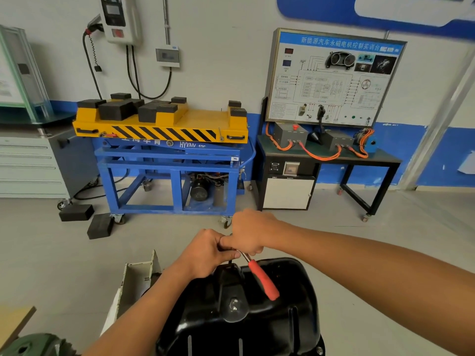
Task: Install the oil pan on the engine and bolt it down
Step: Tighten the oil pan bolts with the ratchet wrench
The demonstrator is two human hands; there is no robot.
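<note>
Floor (64, 265) grey; cart (167, 160) agst wall (218, 60); R hand (250, 233) grips tool (263, 280).

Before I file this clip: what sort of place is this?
Probably a vehicle-training workshop. A motor-control training board stands on a bench, a blue lift cart carries rubber blocks, and a black oil pan sits in front with a red-handled tool over it.

Red-handled tool (263, 278) head hidden, perhaps wrench; oil pan (282, 322) cropped.
</note>
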